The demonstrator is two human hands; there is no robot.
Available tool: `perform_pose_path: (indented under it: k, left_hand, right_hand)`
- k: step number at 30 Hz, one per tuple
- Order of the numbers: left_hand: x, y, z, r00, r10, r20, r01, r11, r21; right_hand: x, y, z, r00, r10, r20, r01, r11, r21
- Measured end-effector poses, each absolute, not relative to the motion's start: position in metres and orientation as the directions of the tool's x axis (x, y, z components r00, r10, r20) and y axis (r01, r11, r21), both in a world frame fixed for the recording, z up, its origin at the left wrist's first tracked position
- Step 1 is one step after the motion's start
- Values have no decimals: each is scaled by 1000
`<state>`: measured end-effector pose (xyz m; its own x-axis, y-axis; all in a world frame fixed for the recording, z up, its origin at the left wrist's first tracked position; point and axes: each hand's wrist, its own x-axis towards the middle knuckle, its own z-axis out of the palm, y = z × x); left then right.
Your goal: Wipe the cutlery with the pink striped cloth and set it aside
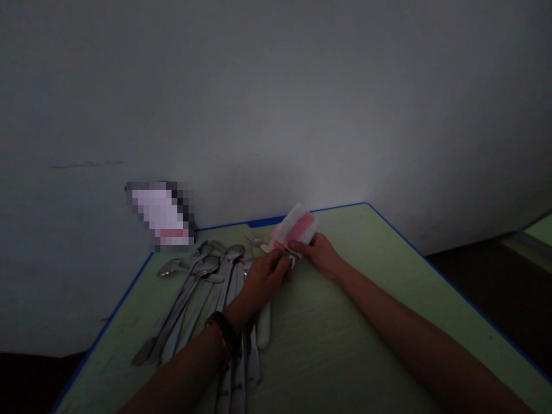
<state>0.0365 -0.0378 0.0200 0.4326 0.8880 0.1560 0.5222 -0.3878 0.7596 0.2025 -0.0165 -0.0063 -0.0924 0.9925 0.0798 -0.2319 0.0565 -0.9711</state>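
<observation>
A pink and white paper napkin is held up over the far part of the green table. My right hand pinches its right lower side between thumb and fingers. My left hand is closed at the napkin's lower edge, its fingertips gathered close to my right thumb. A small pale piece pokes out below the left fingers; what it belongs to is hidden. Left of and under my left wrist lies a spread of metal spoons and other cutlery. A pale-handled utensil lies just right of that wrist, partly covered.
The green table has a blue edge and stands against a grey wall. A phone-like object, blurred out, leans at the back left corner. A small fork lies behind my left hand. Another green surface shows at far right.
</observation>
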Motion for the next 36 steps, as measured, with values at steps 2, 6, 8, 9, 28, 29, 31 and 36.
perform_pose_path:
  k: [2,6,8,9,28,29,31,36]
  left_hand:
    - [37,-38,20,433,887,164,511,-391,766]
    - [37,-37,18,426,889,170,497,-387,777]
    - [37,-36,16,413,898,155,493,-363,790]
    - [37,-36,16,407,902,146,493,-352,796]
    - [36,-37,16,468,867,170,518,-425,743]
    - [36,-37,17,473,865,168,520,-428,739]
    - [36,-38,17,476,864,163,523,-427,738]
    - [38,-39,21,491,859,148,520,-425,741]
  right_hand:
    - [203,-16,-7,-83,993,81,-224,61,-973]
    - [204,-14,-10,-115,989,90,-241,60,-969]
    - [205,-12,-12,-113,990,85,-236,57,-970]
    - [206,-12,-13,-106,991,82,-231,56,-971]
    - [201,-13,3,-28,999,-33,-594,-43,-803]
    - [201,-14,4,-31,999,-29,-603,-42,-796]
    - [201,-15,5,-49,999,-17,-605,-43,-795]
    - [200,-16,3,-170,985,34,-537,-64,-841]
